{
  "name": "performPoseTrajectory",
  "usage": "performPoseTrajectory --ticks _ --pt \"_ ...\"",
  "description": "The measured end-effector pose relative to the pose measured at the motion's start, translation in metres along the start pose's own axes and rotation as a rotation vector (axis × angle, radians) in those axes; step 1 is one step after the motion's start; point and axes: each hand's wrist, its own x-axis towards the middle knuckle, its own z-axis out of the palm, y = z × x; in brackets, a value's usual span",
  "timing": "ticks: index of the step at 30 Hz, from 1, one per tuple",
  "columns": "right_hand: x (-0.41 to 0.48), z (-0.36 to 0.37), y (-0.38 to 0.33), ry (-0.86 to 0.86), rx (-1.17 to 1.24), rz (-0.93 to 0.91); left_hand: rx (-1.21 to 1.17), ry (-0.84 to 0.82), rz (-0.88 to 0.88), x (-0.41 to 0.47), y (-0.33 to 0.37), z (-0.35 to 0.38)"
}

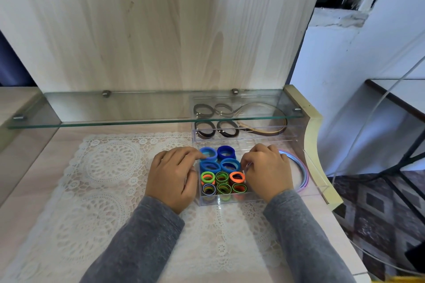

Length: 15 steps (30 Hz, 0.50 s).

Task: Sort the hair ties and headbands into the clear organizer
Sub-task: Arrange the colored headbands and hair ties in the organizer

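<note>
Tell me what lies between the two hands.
In the head view, a compartment of the organizer lies between the left hand and right hand: blue ties at the back, small multicolored ties in front.

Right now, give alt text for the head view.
The left hand and right hand rest at a clear organizer packed with blue hair ties and neon hair ties. Behind, dark hair ties and headbands lie under a glass shelf.

Left hand (pixel 171 177), right hand (pixel 268 170) palm-down, fingers curled.
</note>
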Motion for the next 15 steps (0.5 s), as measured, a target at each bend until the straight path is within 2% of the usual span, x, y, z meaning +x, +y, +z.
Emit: performPoseTrajectory --ticks 8,15 --pt "-0.012 0.0 0.007 0.013 0.092 0.049 -0.083 -0.047 0.188 -0.008 0.007 -0.007" --pt "-0.027 0.001 0.01 0.055 0.088 0.042 -0.148 -0.204 0.294 -0.015 0.01 -0.007"
